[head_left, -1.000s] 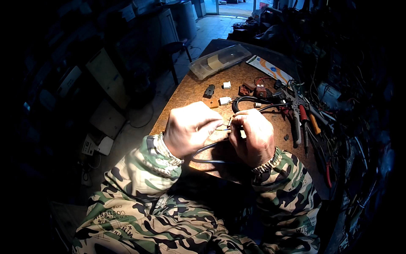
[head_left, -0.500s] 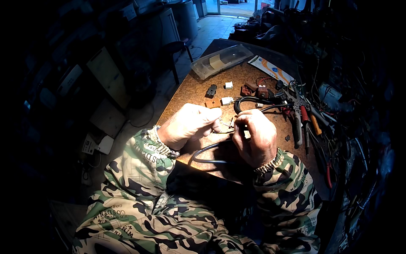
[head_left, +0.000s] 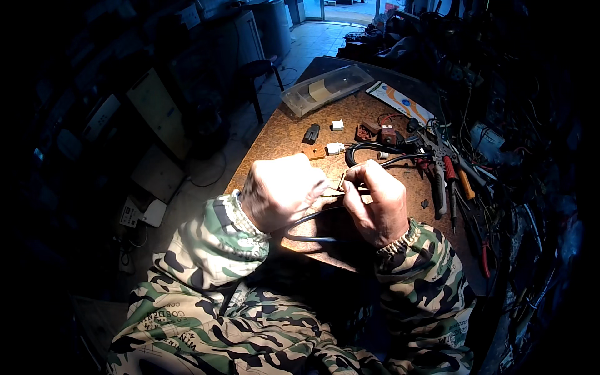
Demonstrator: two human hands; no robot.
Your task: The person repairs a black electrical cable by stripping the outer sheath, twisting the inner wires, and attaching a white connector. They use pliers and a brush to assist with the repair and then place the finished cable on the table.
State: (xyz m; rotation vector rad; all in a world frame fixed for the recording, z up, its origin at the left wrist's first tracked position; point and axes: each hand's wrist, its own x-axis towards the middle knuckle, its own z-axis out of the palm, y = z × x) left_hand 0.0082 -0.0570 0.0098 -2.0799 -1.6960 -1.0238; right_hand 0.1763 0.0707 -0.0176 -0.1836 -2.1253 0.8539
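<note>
A black cable (head_left: 315,239) loops over the near part of the brown table, and its end, with thin wires bared from it, lies between my hands. My right hand (head_left: 379,205) is closed on that end in a pinch of thumb and forefinger. A small brass-coloured piece (head_left: 341,181) shows at those fingertips. Close on the left, my left hand (head_left: 284,192) is turned back-up, curled and slightly blurred. Its fingertips meet the thin wires (head_left: 331,194), but what they grip is hidden.
Beyond my hands lie a white connector (head_left: 335,149), an orange block (head_left: 314,152), a black connector (head_left: 312,133) and dark red ones (head_left: 387,134). A clear plastic tray (head_left: 326,90) sits farther back. Pliers (head_left: 440,169), a screwdriver (head_left: 451,181) and tangled wires crowd the right side.
My left hand has rolled over, its back now facing up and its fingers hidden more. My right hand keeps its pinch almost in place.
</note>
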